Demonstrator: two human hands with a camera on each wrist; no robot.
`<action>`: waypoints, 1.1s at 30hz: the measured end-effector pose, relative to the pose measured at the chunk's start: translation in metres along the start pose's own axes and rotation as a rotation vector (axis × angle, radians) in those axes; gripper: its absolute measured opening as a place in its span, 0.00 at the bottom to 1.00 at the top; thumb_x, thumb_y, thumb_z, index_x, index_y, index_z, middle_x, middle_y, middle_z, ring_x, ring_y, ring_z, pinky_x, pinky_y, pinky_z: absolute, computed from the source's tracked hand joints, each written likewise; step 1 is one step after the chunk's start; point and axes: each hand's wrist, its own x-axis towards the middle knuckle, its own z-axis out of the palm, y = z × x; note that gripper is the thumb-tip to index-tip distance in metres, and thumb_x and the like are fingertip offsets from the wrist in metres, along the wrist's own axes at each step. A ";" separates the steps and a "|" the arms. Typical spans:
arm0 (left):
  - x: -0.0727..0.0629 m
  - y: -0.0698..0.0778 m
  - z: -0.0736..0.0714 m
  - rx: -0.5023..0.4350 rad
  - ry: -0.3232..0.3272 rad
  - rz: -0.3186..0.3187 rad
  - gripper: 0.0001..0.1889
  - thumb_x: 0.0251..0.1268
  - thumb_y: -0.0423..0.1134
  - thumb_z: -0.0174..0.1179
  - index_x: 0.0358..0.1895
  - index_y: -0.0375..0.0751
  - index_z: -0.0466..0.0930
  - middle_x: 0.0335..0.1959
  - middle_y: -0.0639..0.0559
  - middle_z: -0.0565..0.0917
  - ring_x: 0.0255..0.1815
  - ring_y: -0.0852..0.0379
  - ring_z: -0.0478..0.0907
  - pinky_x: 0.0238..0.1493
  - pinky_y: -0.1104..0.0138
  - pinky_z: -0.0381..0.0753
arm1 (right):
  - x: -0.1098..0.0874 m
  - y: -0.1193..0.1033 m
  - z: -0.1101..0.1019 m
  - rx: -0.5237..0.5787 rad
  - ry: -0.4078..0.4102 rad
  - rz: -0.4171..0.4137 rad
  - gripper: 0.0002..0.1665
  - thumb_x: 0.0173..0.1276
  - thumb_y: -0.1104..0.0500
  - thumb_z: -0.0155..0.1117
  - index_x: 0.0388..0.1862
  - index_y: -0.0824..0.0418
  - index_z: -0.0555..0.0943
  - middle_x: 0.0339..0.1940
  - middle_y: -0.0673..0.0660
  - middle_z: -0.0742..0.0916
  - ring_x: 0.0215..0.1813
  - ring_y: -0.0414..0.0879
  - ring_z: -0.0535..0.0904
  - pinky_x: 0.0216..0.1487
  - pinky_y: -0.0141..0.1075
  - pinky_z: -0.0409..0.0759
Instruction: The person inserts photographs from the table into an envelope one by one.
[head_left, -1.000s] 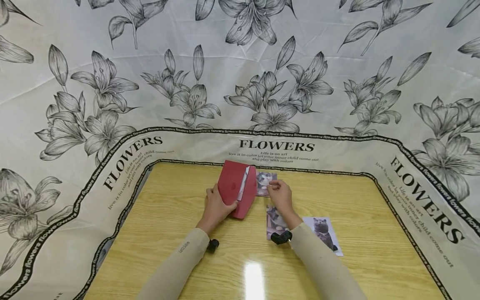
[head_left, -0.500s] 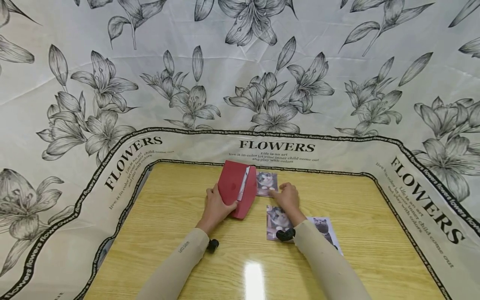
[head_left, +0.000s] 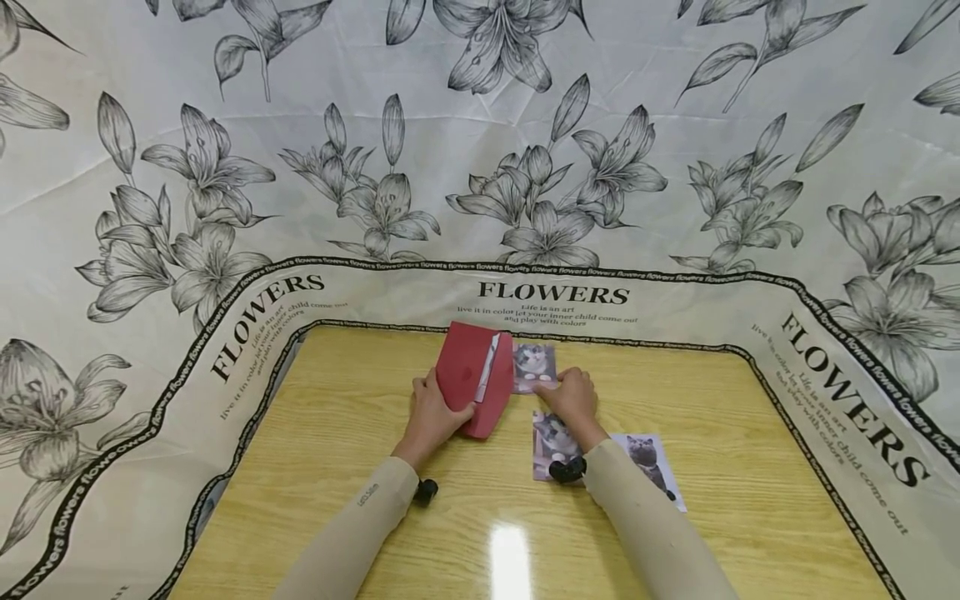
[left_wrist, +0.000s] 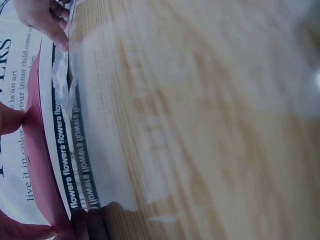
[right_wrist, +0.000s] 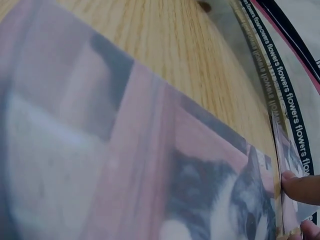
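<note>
My left hand (head_left: 433,418) grips the lower left side of a red envelope (head_left: 459,367), thumb on its front. A white paper edge (head_left: 487,368) shows along the envelope's open flap. To the right, my right hand (head_left: 574,403) pinches the lower right corner of a cat photo (head_left: 529,360), which meets the flap's edge in the head view. In the right wrist view the thumb (right_wrist: 299,189) lies on that photo's face. A second cat photo (head_left: 549,427) lies nearer on the table, partly covered by the right wrist.
A photo of a grey cat (head_left: 647,457) lies at the right, partly under the sleeve. The wooden table (head_left: 360,383) ends at the back against a flower-printed cloth (head_left: 405,292). A black wrist device (head_left: 567,470) overlaps the second photo in the head view.
My right hand has shifted from over the upper cat photo to its lower right corner, uncovering the cat's face. The left hand and the envelope stay in place.
</note>
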 end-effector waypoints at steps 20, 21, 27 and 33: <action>-0.004 0.000 0.002 -0.015 0.018 0.008 0.57 0.59 0.56 0.78 0.82 0.30 0.56 0.64 0.30 0.67 0.58 0.38 0.72 0.63 0.46 0.80 | -0.002 0.011 -0.021 0.252 0.048 -0.032 0.16 0.73 0.59 0.70 0.52 0.70 0.88 0.42 0.65 0.92 0.38 0.52 0.85 0.37 0.39 0.78; -0.004 0.000 0.001 -0.013 0.018 0.008 0.57 0.59 0.56 0.78 0.82 0.30 0.56 0.64 0.30 0.67 0.58 0.38 0.72 0.63 0.46 0.80 | -0.003 0.011 -0.022 0.282 0.061 -0.034 0.16 0.73 0.59 0.70 0.52 0.70 0.88 0.40 0.65 0.92 0.35 0.50 0.85 0.36 0.36 0.77; -0.004 0.000 0.001 -0.004 0.020 0.004 0.57 0.59 0.56 0.78 0.83 0.31 0.56 0.64 0.30 0.67 0.58 0.36 0.72 0.63 0.46 0.79 | -0.009 0.006 -0.033 0.429 0.164 -0.058 0.13 0.72 0.63 0.69 0.52 0.70 0.87 0.33 0.58 0.91 0.28 0.35 0.77 0.31 0.27 0.72; -0.002 -0.002 0.004 -0.004 0.035 0.015 0.57 0.58 0.56 0.78 0.82 0.30 0.57 0.63 0.30 0.67 0.56 0.37 0.73 0.62 0.45 0.80 | -0.017 -0.002 -0.038 0.545 0.210 -0.110 0.13 0.70 0.65 0.70 0.50 0.71 0.88 0.28 0.53 0.90 0.28 0.32 0.76 0.29 0.25 0.72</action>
